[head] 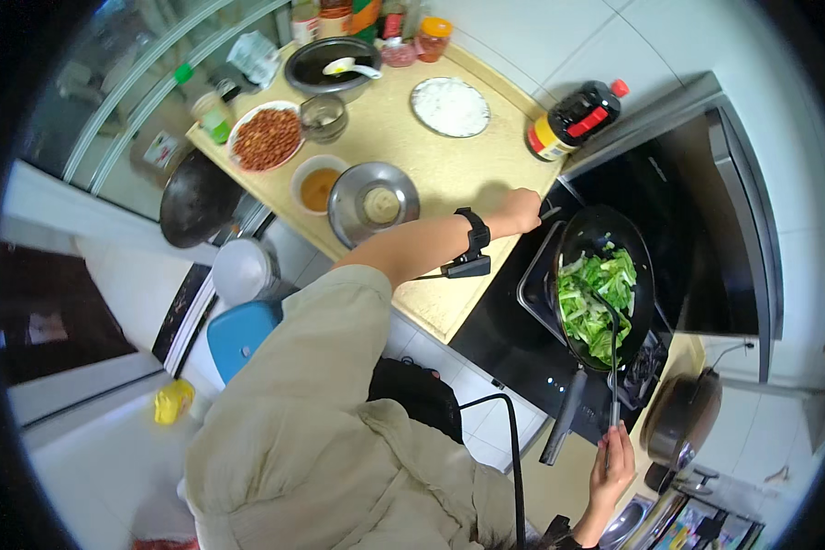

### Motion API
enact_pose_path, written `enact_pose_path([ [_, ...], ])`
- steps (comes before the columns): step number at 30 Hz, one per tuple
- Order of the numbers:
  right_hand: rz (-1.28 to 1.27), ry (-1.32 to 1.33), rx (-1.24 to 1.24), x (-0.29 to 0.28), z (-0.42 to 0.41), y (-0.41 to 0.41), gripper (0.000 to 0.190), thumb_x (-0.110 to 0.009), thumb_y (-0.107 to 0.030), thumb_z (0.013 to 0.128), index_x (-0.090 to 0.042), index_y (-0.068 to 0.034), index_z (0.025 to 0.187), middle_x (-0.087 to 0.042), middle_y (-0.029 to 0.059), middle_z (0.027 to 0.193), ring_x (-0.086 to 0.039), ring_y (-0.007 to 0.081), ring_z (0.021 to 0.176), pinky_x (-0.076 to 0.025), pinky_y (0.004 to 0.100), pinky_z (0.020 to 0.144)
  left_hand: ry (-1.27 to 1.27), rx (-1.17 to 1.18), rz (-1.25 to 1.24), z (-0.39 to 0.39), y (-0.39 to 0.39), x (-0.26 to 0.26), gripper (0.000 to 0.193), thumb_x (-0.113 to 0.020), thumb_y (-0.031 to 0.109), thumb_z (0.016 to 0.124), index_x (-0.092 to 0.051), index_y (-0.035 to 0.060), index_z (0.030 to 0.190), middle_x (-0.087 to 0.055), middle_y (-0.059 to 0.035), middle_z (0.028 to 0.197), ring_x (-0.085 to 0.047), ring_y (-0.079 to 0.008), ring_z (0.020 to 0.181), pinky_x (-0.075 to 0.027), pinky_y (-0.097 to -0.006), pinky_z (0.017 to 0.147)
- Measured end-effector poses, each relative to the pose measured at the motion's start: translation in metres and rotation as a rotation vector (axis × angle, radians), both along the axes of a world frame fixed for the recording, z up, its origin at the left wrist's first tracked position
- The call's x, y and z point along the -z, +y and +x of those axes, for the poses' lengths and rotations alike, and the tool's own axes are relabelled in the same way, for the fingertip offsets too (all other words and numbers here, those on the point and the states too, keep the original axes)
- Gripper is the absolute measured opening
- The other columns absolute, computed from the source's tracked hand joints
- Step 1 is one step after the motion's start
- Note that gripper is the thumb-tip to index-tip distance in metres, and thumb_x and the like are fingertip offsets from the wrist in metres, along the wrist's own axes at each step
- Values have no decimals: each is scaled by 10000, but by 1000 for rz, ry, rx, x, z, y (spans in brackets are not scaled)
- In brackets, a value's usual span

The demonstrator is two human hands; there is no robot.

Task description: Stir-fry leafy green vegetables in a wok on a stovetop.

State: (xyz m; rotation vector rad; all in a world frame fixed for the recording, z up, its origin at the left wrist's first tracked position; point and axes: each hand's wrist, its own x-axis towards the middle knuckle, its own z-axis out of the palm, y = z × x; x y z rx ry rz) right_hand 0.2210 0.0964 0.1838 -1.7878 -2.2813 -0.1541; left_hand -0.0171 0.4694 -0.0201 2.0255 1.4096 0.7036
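Note:
My right hand holds a long-handled cooking utensil by its metal shaft. The utensil's head is buried in chopped leafy greens inside a black wok. The wok sits tilted in my view over the black cooktop, its long handle pointing back towards me, close to my right hand but not held. My left hand is closed beside the wok's far left rim, above the counter's edge. A small shiny metal utensil, perhaps a spoon, sticks out of that fist; its grip is hidden.
On the counter stand a steel bowl of beige paste, a bowl of amber liquid, peanuts, a plate of white food and a dark pot. A soy sauce bottle stands near the cooktop. A range hood overhangs it.

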Motion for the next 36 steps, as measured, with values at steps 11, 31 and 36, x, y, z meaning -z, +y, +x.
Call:
enact_pose_path([
  [11,38,-73,175,-23,-38,-46,435,-586,112,696,-539,-40,1100,-575,219,1032,-597,267,738,-491,326,627,192,35,-37,40,38,9,192,-494,79,732,-650,17,826,-618,-211,881,-614,-348,821,-485,-429,716],
  [31,83,10,182,-33,-21,-24,390,-658,13,667,-582,-47,1045,-604,179,996,-597,293,770,-474,347,661,-196,220,45,35,-20,-108,216,-728,283,649,-675,92,734,-621,-94,645,-599,-191,595,-468,-284,594],
  [36,-16,58,-2,-72,-19,-21,337,-664,-22,666,-597,-38,996,-618,151,957,-589,271,711,-465,333,630,-270,80,53,28,-57,-121,244,-716,273,685,-619,49,691,-605,-81,640,-584,-169,599,-464,-287,581],
])
